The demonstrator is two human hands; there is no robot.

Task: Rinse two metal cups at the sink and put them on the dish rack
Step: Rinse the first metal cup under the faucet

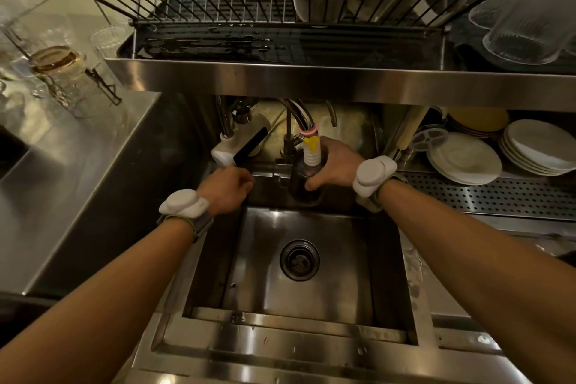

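A person is standing at a steel sink (pixel 349 262), looking down at both hands. At far left, clear glasses (pixel 59 62) are sitting on the counter (pixel 78 146). Above the sink, a wire dish rack (pixel 193 6) is spanning a steel shelf (pixel 311 79), its left part bare. The left hand (pixel 227 188) is reaching to the sink's back ledge with fingers curled; whether it is gripping a tap lever or nothing at all cannot be told. Just right of it, the faucet (pixel 310 146) (yellow and white nozzle at its tip) is pointing down into a dark metal cup (pixel 304 188), which the right hand (pixel 335 165) is holding upright, fingers and thumb wrapped round its side. Running water is not showing. At far right, white plates (pixel 464 160) are lying stacked below the shelf. Only 1 of the 2 cups is showing, so this is likely the rinsing step for 1 cup. The next move is probably calling for tipping the cup out over the drain (pixel 299 260), then lifting it clear of the shelf edge and up to the rack's bare left part.
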